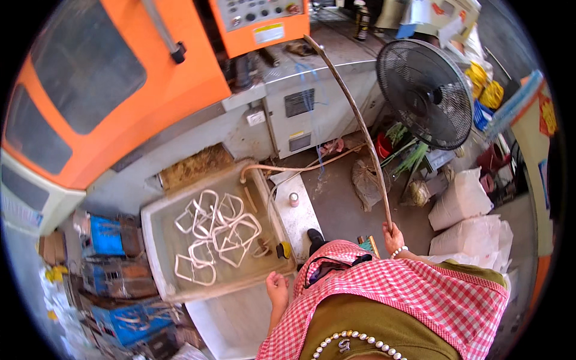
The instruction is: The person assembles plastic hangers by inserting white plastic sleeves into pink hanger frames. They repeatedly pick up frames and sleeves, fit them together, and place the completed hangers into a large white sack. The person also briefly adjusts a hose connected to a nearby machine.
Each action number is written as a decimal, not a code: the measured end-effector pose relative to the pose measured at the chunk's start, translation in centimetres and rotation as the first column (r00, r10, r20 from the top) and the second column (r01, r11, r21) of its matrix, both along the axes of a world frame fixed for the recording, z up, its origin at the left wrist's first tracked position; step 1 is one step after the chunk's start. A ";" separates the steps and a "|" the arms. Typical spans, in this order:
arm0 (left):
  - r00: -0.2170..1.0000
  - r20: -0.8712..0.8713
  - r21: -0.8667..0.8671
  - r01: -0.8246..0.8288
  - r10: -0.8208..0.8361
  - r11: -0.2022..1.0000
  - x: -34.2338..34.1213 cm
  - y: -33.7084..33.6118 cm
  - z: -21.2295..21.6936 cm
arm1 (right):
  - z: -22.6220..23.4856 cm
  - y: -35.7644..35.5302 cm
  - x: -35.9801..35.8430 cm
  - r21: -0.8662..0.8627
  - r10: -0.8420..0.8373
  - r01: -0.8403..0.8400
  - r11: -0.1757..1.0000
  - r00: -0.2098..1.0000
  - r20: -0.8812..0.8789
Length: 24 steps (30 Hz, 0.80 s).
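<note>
My right hand [393,238] is closed around the lower end of a long thin wooden stick [362,123]. The stick reaches up and away toward the machine, its far tip near the orange control panel. Beside the near right corner of a large pale tub [151,255], my left hand [278,289] hangs with loosely curled fingers and nothing visible in it. Several white D-shaped loops [207,231] lie tangled in the tub, in what looks like shallow water. A hose [282,168] runs over the tub's far rim.
An orange machine [174,78] with a control panel [255,18] stands behind the tub. A black fan [425,95] is at the right, above white sacks [462,201]. Blue crates [129,321] are stacked at the left. A white tray [231,318] lies before the tub.
</note>
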<state>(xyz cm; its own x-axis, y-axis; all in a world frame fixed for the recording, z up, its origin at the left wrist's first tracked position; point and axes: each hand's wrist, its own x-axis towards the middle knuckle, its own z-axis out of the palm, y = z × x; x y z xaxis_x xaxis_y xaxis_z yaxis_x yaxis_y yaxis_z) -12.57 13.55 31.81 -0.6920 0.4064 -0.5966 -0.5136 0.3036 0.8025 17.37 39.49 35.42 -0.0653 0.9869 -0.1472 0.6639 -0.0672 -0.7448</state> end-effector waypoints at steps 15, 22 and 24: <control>0.934 -0.295 0.139 0.252 -0.203 0.958 -9.5 19.9 6.7 | 3.6 14.2 -10.0 0.102 -0.101 0.099 0.990 0.995 0.013; 0.894 -0.359 0.123 0.330 -0.268 0.936 -12.8 31.3 7.3 | 4.8 26.6 -14.1 0.182 -0.017 0.019 0.983 1.000 -0.012; 0.832 -0.466 0.137 0.404 -0.301 0.904 -13.8 36.1 8.7 | 5.0 29.3 -14.4 0.208 0.024 -0.027 0.978 1.000 0.015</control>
